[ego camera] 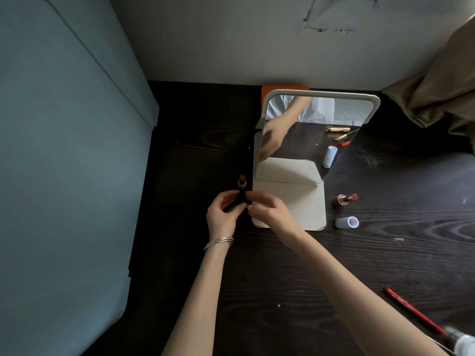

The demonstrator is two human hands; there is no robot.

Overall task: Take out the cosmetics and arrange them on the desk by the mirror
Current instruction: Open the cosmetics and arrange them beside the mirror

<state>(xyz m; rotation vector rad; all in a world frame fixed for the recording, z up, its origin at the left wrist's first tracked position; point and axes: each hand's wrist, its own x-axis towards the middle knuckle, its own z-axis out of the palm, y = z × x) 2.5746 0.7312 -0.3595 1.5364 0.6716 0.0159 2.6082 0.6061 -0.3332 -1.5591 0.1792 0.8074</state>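
A black lipstick [241, 185] with its orange-red tip showing stands just left of the mirror's base. My left hand [222, 214] holds its black body from the left. My right hand [268, 210] pinches the same black tube from the right, over the front corner of the cream mirror stand. The standing mirror [316, 132] reflects my hand and the items on the desk. To the mirror's right lie a gold lipstick [345, 199] with its pink tip out and a pale blue tube [347, 222].
The dark wood desk [282, 278] runs to a blue-grey panel [64, 163] on the left and a white wall behind. A red pencil [411, 309] lies at front right. Brown fabric [442, 93] hangs at the back right. An orange object [282, 88] sits behind the mirror.
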